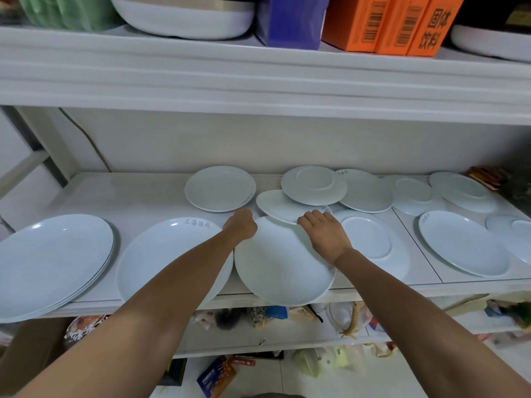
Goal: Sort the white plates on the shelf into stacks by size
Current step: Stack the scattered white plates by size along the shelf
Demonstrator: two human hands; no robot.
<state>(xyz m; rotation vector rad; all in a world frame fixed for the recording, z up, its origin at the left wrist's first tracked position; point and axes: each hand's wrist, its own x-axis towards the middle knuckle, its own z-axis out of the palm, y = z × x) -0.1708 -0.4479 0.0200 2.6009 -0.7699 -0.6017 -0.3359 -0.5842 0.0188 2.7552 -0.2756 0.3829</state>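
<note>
Two hands on one plate (283,262) at the shelf (143,196) front edge, tilted, overhanging. Left hand (240,225) curled on its left rim; right hand (324,232) gripping its far-right rim. Stack (51,259) far left, loose plates (316,185) behind.

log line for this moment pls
stage: sorting underway | both hands, left hand and right hand, on large plate at shelf front | stack far left
</note>
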